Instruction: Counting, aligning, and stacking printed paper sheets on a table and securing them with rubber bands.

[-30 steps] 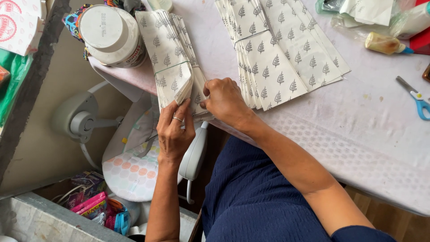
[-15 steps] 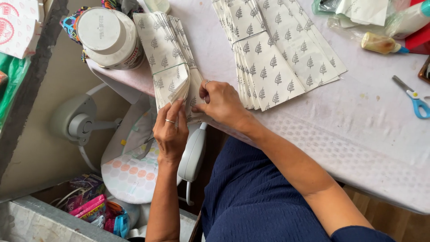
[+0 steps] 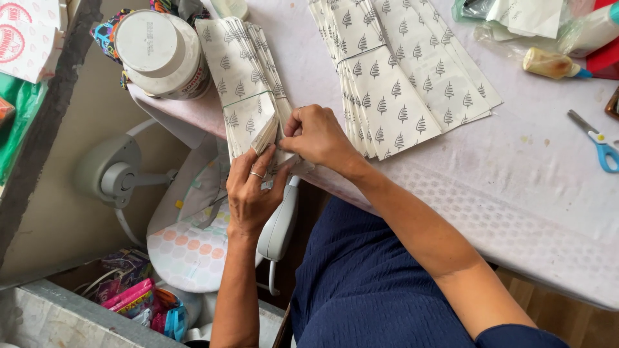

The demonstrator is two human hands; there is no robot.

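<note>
A stack of folded white paper bags printed with small grey trees (image 3: 242, 77) lies at the table's near left corner. My left hand (image 3: 253, 190), a ring on one finger, grips the stack's lower end from below and fans its edges. My right hand (image 3: 316, 135) pinches the same end from the right, its fingers tucked between the sheets. A second, larger pile of the same printed bags (image 3: 400, 71) lies fanned out on the table just right of my right hand.
A white lidded jar (image 3: 161, 51) stands left of the stack. Blue-handled scissors (image 3: 596, 142), a glue bottle (image 3: 554, 63) and plastic wrappers lie at the right. The pale tablecloth (image 3: 503, 206) covers the table. Below the table edge sit a white stand fan (image 3: 113, 174) and a baby seat (image 3: 193, 245).
Both hands have stayed on the stack's lower end, shifting only slightly as the fingers work through the bag edges. The piles have not moved.
</note>
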